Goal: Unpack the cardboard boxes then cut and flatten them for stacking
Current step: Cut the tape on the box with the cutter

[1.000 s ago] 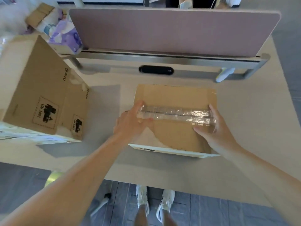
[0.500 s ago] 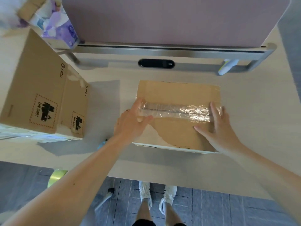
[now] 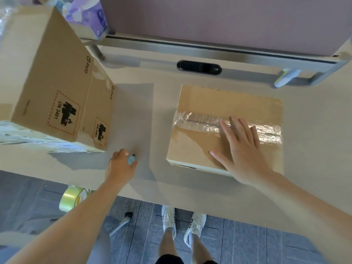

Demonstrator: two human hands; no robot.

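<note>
**Small cardboard box** [image 3: 224,103]: stands closed on the desk [image 3: 314,149]. A strip of crinkled clear tape [image 3: 200,123] runs across the top seam from its left edge to its right edge.

**Right hand** [image 3: 242,149]: lies palm down on top of the small cardboard box. The fingers are straight and spread, with the tips reaching the clear tape. It presses flat and grasps nothing.

**Left hand** [image 3: 120,164]: down on the desk, left of the small cardboard box and well apart from it. The fingers are curled round a pale-blue tool [image 3: 131,160] with a dark tip — the kind of tool cannot be told.

**Large cardboard box** [image 3: 47,73]: farther left of the small cardboard box, beyond the left hand. It sits tilted and is printed with "PICO" and two "UN 3481" marks.

**Behind the small cardboard box:** a black oval grommet [image 3: 199,67] is set in the desk, then a metal rail [image 3: 190,48], then a mauve divider panel [image 3: 209,20]. Behind and to the right, a white-and-green object [image 3: 287,77] lies by the rail bracket. Behind and far left is a purple tissue pack [image 3: 87,14].

**In front of the small cardboard box, below the desk edge:** white shoes [image 3: 168,220] on grey flooring. To their left is a pale-green tape roll [image 3: 72,199] — what it rests on cannot be told.
</note>
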